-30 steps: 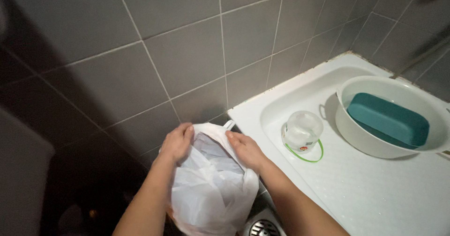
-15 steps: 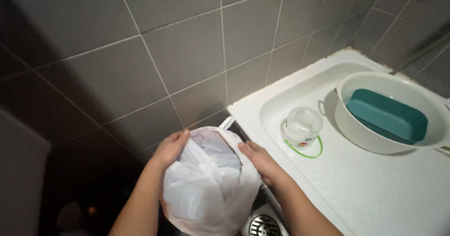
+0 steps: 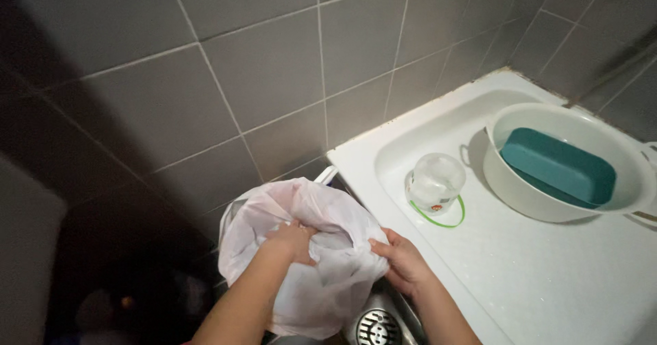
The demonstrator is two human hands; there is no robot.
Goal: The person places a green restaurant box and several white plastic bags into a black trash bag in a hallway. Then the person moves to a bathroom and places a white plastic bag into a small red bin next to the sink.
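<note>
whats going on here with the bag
A person is working a white plastic bag with both bare hands: the left hand presses into its bunched top, the right hand grips its side. Beside them, a white tray holds a clear jar and a white basin containing a teal tub.

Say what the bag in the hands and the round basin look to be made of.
White bag: thin plastic film, it seems; translucent, crumpled into soft folds where the left hand and right hand grip it. Round basin: likely rigid moulded plastic, smooth off-white with a faint sheen.
</note>
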